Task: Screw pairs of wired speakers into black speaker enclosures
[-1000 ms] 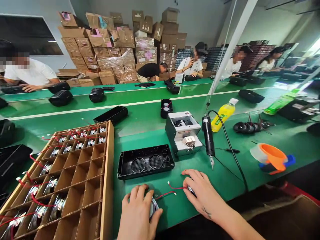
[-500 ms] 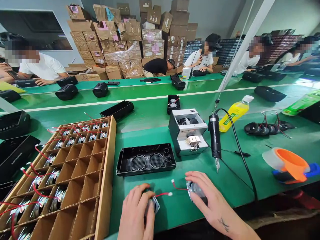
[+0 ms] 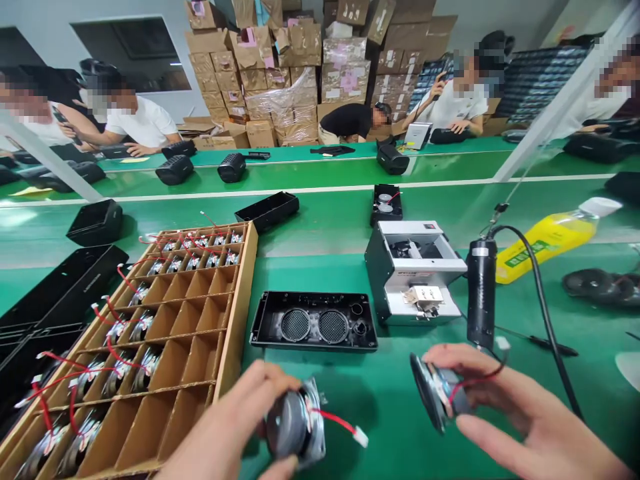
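Cardboard tray (image 3: 249, 293) left of both grips; black housing (image 3: 314, 339) beyond, between them, bare bench around it. Left hand (image 3: 250, 407), part-curled, grips one speaker (image 3: 295, 423); right hand (image 3: 505, 400), thumb and fingers apart, pinches another speaker (image 3: 435, 390).

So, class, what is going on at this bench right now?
A person holds one small speaker in each hand. The left hand grips a speaker with its red lead pointing right; the right hand holds another speaker, its dark cone facing left. Between and beyond the hands, an open black housing lies on the green bench, two round grilles showing and no speaker in it. To its left, a divided cardboard box is partly filled with more speakers.
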